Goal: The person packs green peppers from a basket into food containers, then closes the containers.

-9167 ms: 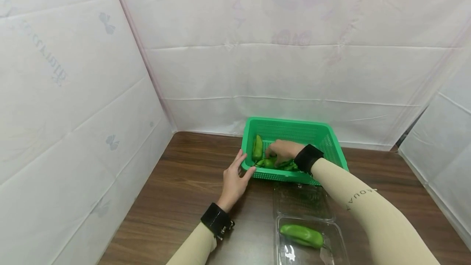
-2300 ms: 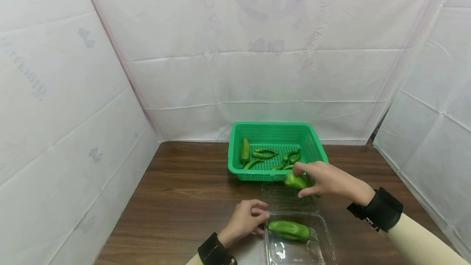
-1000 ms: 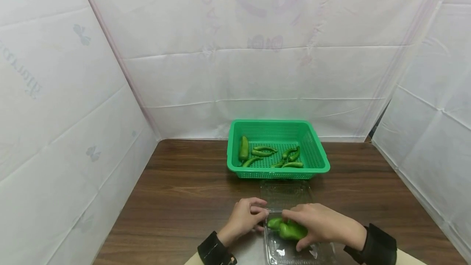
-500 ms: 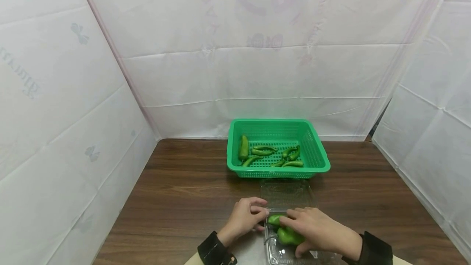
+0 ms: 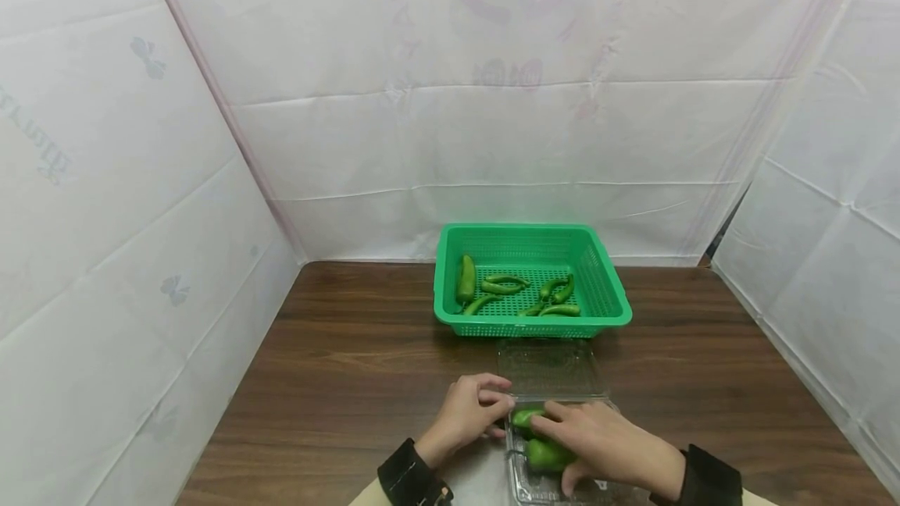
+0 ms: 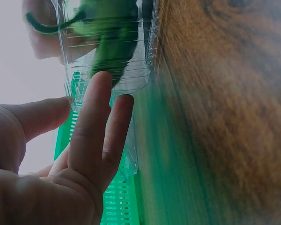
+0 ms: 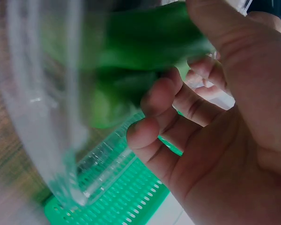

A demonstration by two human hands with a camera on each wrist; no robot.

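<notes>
A clear plastic clamshell container point(image 5: 555, 369) lies open on the wooden table, near the front edge. My right hand point(image 5: 573, 443) grips a green pepper point(image 5: 547, 456) and holds it down inside the container's tray, against a second pepper point(image 5: 527, 418) lying there. In the right wrist view my fingers point(image 7: 159, 108) curl round the pepper point(image 7: 145, 42) behind the clear wall point(image 7: 51, 117). My left hand point(image 5: 495, 400) touches the tray's left rim. The left wrist view shows its fingers point(image 6: 98, 117) fairly straight against the clear wall point(image 6: 107, 70), the thumb apart.
A green plastic basket point(image 5: 450, 287) stands behind the container, with several green peppers point(image 5: 466, 279) in it. White sheeting walls in the table at the left, back and right. Bare wood point(image 5: 351, 350) stretches left of the basket and container.
My right hand brought a pepper from the basket to the container and has now pressed it a little lower and nearer into the tray. The left hand stays at the tray's rim.
</notes>
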